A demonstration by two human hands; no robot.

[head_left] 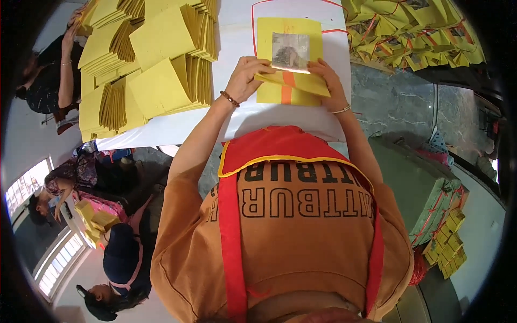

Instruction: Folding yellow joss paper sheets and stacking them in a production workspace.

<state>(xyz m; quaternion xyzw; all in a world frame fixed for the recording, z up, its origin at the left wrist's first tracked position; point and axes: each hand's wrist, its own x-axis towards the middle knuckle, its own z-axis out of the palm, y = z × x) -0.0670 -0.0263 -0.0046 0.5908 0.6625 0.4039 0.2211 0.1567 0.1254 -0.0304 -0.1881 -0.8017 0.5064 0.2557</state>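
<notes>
A yellow paper sheet point(264, 43) with an orange stripe down its middle lies on the white table in front of me. On it rests a silvery square point(291, 52), greyish and shiny. The near part of the paper is a raised, folded flap point(304, 82) that meets the lower edge of the square. My left hand point(246, 78) pinches the flap's left end, with a beaded bracelet at the wrist. At the flap's other end, the fingers of my right hand point(329, 81) close on the paper; its thumb is hidden.
Tall stacks of folded yellow paper point(161, 40) cover the table's left side. More yellow folded pieces with red strips point(412, 35) lie at the far right. Large green wrapped bundles point(412, 183) stand right of me. Several other people point(121, 258) work at the left.
</notes>
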